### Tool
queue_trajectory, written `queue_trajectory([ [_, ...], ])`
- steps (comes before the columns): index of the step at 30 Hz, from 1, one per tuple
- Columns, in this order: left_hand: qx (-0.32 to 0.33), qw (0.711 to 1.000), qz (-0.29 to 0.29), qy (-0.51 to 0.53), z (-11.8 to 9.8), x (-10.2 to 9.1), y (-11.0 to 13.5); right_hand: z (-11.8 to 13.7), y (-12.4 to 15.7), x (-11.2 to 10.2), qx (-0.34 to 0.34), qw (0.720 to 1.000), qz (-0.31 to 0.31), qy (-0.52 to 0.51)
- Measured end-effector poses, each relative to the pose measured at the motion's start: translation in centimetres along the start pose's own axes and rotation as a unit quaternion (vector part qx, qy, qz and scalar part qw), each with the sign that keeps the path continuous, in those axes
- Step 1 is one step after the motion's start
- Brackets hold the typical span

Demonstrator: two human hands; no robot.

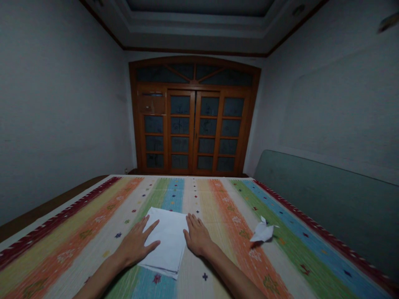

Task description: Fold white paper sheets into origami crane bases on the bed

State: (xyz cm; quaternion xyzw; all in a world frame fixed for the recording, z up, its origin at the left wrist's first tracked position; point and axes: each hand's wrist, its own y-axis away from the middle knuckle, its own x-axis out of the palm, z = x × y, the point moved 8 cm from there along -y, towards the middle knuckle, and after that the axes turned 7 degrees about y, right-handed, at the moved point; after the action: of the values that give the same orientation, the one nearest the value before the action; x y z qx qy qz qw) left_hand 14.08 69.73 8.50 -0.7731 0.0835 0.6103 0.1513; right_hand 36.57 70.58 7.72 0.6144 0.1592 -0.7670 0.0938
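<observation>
Head view: a white paper sheet [165, 245], folded into layers, lies on a striped woven blanket [93, 249] at about 6 o'clock of the frame, between the two hands. The left hand [134, 246] lies flat, its fingers spread and released, with the fingertips over the paper's left edge, apparently pressing down to keep the layers from lifting. The right hand [198, 237] is also open, not clenched, its fingertips at the paper's right edge, though whether they touch it is hard to tell. Neither hand grasps anything. A small folded paper shape [262, 232] sits well apart at about 3 o'clock, seemingly set aside. A wooden glazed double door [193, 124] stands at 12 o'clock, and a green padded panel [311, 195] runs along the blanket's far side at 2 o'clock.
</observation>
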Motion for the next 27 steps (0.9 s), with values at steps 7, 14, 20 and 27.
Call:
queue_trajectory([
  [7,0.011,1.000,-0.015,-0.003,0.6,0.4,-0.2,-1.4,3.4,-0.7,-0.014,1.000,0.000,0.004],
  [14,0.023,0.999,-0.027,-0.001,0.9,0.6,-0.4,-3.4,7.8,-1.4,-0.027,0.999,0.000,0.020],
  [20,0.040,0.998,-0.051,-0.006,0.9,0.5,-0.3,-5.0,10.5,-4.8,-0.039,0.974,-0.216,0.061],
  [27,0.034,0.997,-0.066,-0.008,1.2,0.7,-0.4,-10.1,10.3,-6.8,0.137,0.939,-0.262,0.175],
])
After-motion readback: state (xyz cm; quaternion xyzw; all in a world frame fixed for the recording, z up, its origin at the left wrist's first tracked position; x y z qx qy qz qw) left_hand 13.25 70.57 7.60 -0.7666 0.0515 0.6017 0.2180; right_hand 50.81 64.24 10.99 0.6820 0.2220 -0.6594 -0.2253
